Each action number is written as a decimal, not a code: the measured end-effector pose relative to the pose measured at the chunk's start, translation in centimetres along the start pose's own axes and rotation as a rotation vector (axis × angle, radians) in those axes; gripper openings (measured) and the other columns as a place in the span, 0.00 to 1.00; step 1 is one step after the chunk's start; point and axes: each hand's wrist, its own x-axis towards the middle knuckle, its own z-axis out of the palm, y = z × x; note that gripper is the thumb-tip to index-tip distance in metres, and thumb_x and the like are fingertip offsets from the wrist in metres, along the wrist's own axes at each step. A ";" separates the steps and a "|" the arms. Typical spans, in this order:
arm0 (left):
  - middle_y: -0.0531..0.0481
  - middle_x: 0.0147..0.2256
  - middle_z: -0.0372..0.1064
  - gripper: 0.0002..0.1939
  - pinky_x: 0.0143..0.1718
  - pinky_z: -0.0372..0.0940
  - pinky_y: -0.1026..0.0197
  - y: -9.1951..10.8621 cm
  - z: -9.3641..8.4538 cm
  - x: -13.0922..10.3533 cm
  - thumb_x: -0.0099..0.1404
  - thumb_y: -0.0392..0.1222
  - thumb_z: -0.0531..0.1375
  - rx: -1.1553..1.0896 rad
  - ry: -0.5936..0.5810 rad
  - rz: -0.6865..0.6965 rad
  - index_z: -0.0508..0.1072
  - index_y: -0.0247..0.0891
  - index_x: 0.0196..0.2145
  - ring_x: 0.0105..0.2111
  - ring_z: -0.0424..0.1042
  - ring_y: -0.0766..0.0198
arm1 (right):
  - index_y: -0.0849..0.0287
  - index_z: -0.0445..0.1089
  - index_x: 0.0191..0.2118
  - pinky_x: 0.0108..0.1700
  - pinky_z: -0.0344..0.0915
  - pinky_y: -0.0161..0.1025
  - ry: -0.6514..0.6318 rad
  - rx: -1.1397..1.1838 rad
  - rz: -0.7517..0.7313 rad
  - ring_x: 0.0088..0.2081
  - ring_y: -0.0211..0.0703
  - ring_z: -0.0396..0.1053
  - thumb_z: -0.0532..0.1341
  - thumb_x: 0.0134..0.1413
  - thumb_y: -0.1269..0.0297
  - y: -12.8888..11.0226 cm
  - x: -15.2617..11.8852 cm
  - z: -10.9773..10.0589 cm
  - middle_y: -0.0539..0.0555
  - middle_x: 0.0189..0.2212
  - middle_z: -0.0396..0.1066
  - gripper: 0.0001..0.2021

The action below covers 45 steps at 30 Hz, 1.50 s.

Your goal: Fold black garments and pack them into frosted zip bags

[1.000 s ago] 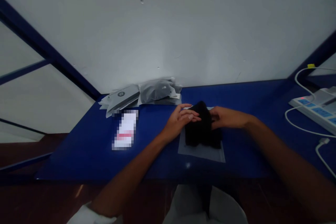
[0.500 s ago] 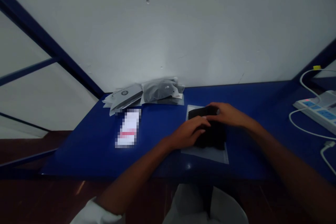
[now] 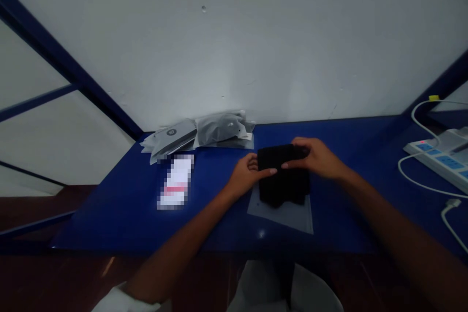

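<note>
Item one, a black folded cloth [image 3: 283, 189]: I have it on the blue table [image 3: 124, 204], taken here as the centre of the clock. Beneath it, a translucent bag [image 3: 287, 218], lying flat and showing out at 6 o'clock.

Left hand [image 3: 242, 176]: at 9 o'clock, gripping the cloth's near-side edge, thumb laid on top, other fingers curled at the border. Right hand [image 3: 315, 158]: at 2 o'clock, pinching the upper corner, thumb across the top, its tip close to the left thumb's.

Other stock I list: grey packets [image 3: 219, 129], overlapping against the white wall [image 3: 292, 34], at 10 o'clock; one pixelated white item [image 3: 177, 183] with a red band, 9 o'clock, contents unreadable; one power strip [image 3: 448, 162], 3 o'clock, red light lit.
</note>
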 end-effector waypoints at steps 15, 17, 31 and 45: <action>0.46 0.37 0.75 0.20 0.43 0.69 0.57 0.7 1.1 -1.3 0.53 0.49 0.69 0.066 0.098 0.194 0.71 0.36 0.38 0.40 0.75 0.58 | 0.55 0.61 0.59 0.58 0.64 0.54 0.088 0.661 0.312 0.52 0.56 0.70 0.76 0.26 0.62 -0.9 -0.1 3.5 0.58 0.49 0.72 0.47; 0.45 0.39 0.74 0.20 0.43 0.68 0.56 0.8 1.4 -1.6 0.58 0.50 0.66 0.277 0.131 0.234 0.69 0.37 0.42 0.40 0.74 0.57 | 0.55 0.65 0.53 0.58 0.65 0.56 0.125 0.585 0.315 0.51 0.57 0.71 0.77 0.24 0.63 -1.0 0.1 2.5 0.57 0.46 0.73 0.42; 0.44 0.41 0.65 0.24 0.36 0.63 0.59 0.3 5.0 -4.1 0.71 0.58 0.47 1.347 -0.637 0.850 0.63 0.50 0.60 0.36 0.67 0.58 | 0.46 0.51 0.60 0.59 0.66 0.57 0.775 0.519 0.038 0.63 0.60 0.58 0.75 0.33 0.59 1.8 1.3 -2.8 0.58 0.61 0.59 0.48; 0.39 0.45 0.69 0.22 0.43 0.66 0.55 -0.2 3.5 -3.4 0.73 0.48 0.48 1.114 -0.615 0.785 0.67 0.34 0.58 0.44 0.69 0.56 | 0.50 0.47 0.65 0.57 0.67 0.54 0.767 0.472 -0.127 0.57 0.58 0.65 0.76 0.31 0.59 1.3 0.8 -1.8 0.58 0.53 0.66 0.54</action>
